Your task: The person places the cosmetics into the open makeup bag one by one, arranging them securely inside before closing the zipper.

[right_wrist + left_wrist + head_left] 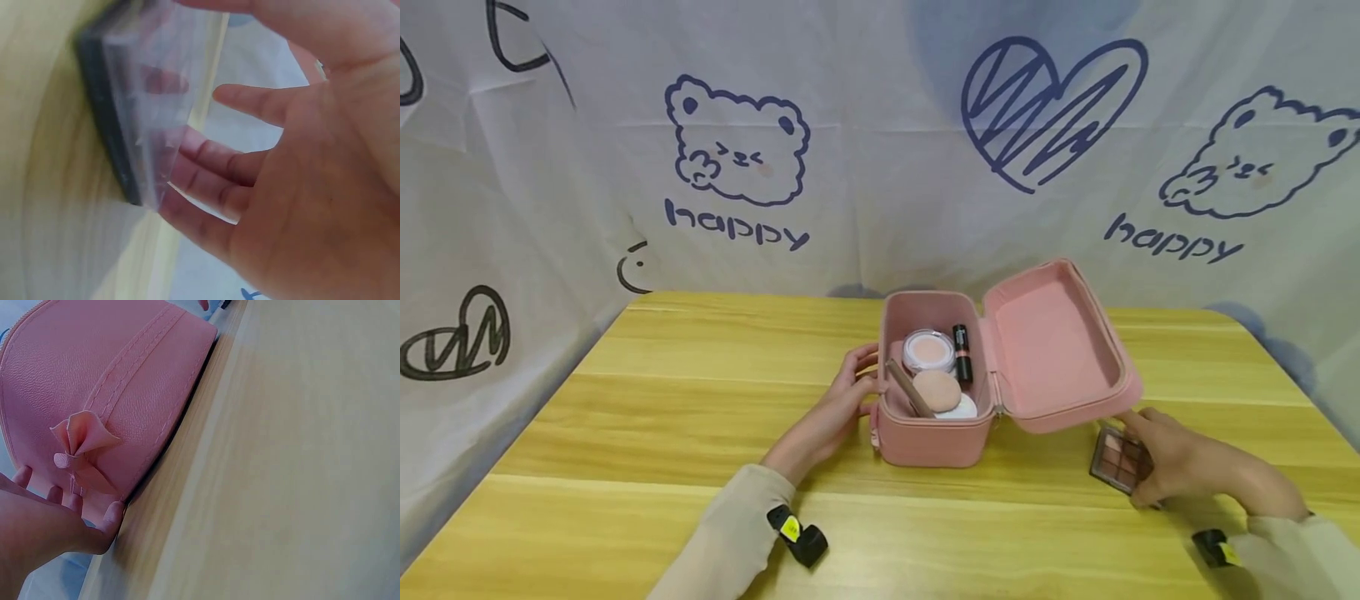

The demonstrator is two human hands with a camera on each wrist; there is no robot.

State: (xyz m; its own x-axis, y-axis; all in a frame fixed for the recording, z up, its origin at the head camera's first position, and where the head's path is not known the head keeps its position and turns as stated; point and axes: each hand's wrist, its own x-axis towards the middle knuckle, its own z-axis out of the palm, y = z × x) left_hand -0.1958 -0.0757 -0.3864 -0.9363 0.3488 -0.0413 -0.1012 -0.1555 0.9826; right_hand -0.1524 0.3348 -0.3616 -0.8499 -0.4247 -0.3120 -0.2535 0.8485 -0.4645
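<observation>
Left hand (831, 414), fingers relaxed, touches the pink case (932, 442) at its nine o'clock; right hand (1183, 461), at four, grips a palette (1116, 463); the cloth (887, 167), at twelve, twice reads "happy".

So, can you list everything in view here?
Cloth: 1 or more, white with dark drawings, background
Table: 1, yellow wood grain, foreground
Case: 1, pink, on table, lid open
Bow: 1, pink, case's left side
Compact: 1, clear and pale pink, in case
Tube: 1, mostly black, in case
Stick: 1, brown, in case
Puff: 1, beige, in case
Pad: 1, white, partly under puff
Palette: 1, dark frame, brownish pans, right of case
Wrist cameras: 2, black, one per wrist
Sleeves: 2, cream, lower edge
Left hand: 1, bare, against case's left side
Right hand: 1, bare, at palette
</observation>
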